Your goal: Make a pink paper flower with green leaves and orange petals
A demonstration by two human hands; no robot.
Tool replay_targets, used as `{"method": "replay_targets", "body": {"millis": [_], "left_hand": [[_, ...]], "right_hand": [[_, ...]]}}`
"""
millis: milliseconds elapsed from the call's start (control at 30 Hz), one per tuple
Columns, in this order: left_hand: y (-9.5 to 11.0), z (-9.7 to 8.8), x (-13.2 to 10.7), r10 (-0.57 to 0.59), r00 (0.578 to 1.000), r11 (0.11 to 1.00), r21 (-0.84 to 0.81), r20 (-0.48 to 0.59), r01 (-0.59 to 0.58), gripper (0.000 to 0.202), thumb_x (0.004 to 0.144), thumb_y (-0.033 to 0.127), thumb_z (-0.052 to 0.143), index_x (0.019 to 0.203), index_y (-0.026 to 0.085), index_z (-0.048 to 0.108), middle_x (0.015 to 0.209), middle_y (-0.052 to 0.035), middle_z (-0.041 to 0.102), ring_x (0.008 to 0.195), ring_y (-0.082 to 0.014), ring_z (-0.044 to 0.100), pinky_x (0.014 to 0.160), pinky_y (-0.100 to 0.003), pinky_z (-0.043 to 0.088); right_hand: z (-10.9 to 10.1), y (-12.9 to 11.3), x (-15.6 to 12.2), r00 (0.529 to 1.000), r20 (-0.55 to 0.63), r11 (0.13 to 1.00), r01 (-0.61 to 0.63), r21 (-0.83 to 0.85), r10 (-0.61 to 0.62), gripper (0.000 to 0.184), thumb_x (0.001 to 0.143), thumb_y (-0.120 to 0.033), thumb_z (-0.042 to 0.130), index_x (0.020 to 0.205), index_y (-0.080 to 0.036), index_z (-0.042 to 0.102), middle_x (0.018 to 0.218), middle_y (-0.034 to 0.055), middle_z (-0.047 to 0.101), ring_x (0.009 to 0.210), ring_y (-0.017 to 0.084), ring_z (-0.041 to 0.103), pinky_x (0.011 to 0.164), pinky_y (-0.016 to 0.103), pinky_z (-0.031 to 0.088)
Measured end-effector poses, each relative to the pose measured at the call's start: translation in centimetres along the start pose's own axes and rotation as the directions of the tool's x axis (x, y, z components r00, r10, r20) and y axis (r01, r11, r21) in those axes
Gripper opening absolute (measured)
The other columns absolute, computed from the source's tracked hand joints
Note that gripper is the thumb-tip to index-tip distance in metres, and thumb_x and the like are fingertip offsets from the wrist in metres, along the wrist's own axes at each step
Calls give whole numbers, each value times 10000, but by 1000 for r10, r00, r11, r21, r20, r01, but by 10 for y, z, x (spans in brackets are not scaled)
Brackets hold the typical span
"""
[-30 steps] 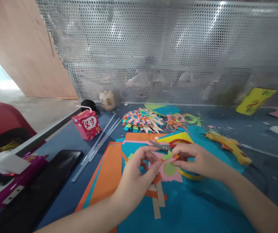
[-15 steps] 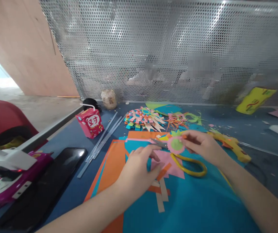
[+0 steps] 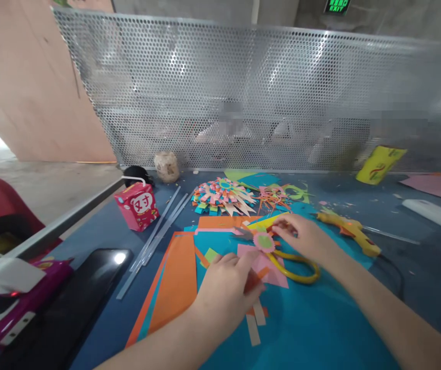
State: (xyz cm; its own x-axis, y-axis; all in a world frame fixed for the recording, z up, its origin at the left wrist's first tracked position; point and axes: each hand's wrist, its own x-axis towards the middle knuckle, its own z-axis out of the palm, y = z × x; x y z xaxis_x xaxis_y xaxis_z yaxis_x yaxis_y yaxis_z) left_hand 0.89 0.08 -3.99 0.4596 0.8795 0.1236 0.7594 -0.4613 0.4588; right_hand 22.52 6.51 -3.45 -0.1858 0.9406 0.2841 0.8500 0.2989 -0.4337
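A red juice carton [image 3: 137,205] stands on the table [image 3: 102,234]. The left hand [image 3: 226,290] lies open, fingers on pink paper [image 3: 274,276]. Just right, a small paper flower [image 3: 264,241] is pinched by the right hand [image 3: 305,237] over yellow scissors [image 3: 299,268].

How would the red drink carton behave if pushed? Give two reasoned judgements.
The drink carton is small and card-made, so probably light. It stands upright, straw in its top, so a high push may tip it; a low one likely slides it over the table.
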Motion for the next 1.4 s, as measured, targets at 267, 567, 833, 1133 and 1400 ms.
{"method": "replay_targets", "body": {"millis": [267,567,833,1133,1400], "left_hand": [[-5,2,7,-83,996,978,-188,39,89,367,768,192,527,1133,231,518,847,-5,677,854,-199,573,735,-300,441],[-2,0,4,-38,999,992,-123,2,37,234,774,208,511,1001,208,567,833,-27,660,805,-199,583,671,-287,440],[2,-4,4,-63,998,992,-109,28,66,260,762,185,528,1014,201,590,860,-38,673,849,-217,585,699,-310,445],[2,-6,2,-65,996,991,-116,62,72,249,765,178,537,1008,185,590,893,-48,668,876,-218,579,733,-323,453],[3,-7,2,-60,996,991,-115,61,66,252,763,174,541,1010,199,580,897,-44,664,860,-210,587,716,-309,459]], "right_hand": [[-22,57,15,980,-147,942,-174,-286,136,146,849,-176,519,968,-155,601,941,67,660,837,189,620,749,365,493],[14,64,31,997,-73,895,-55,-443,26,277,873,-311,531,1114,-175,548,1123,67,575,959,196,576,815,420,484],[2,65,32,992,-123,912,-35,-410,-17,198,873,-310,532,980,-154,592,984,40,620,857,160,599,759,370,502],[-10,64,23,992,-123,866,-55,-497,-7,183,877,-312,525,848,-152,609,811,2,634,750,136,605,715,338,497],[-13,62,23,994,-42,691,40,-721,-102,218,875,-307,529,1021,-154,581,1021,47,609,891,175,593,785,398,490]]}}
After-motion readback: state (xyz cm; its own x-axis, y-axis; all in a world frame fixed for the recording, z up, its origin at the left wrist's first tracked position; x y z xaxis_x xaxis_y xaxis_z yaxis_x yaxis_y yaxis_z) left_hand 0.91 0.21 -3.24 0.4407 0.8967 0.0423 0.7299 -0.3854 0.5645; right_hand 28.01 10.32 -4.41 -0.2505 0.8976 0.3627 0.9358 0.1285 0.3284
